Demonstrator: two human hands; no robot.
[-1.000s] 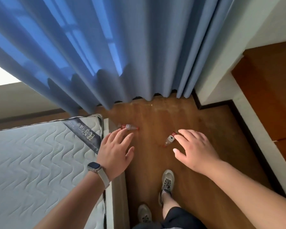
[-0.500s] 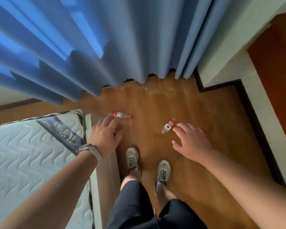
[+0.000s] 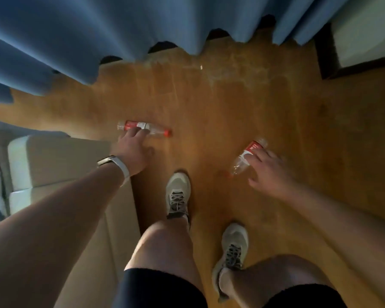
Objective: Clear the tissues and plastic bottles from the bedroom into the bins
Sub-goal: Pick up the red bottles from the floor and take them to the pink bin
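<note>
The left bottle [image 3: 142,128] lies flat on the wood floor [image 3: 231,103], long axis left to right, red cap pointing right. My left hand [image 3: 133,150] lays its fingers on it, grip wide. The right bottle [image 3: 246,157] lies slanted, neck toward my shoes [image 3: 178,194]. My right hand [image 3: 269,170] touches it, grip wide too. The bed [image 3: 53,156] stands at left, the blue curtain [image 3: 120,30] ahead.

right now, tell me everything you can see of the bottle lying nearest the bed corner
The bottle is clear plastic, seemingly empty, with a red-and-white label and a red cap pointing right. It lies on its side on the wooden floor, just off the bed base. Fingertips of the left hand reach onto its middle; the thumb is clear of it.
</note>
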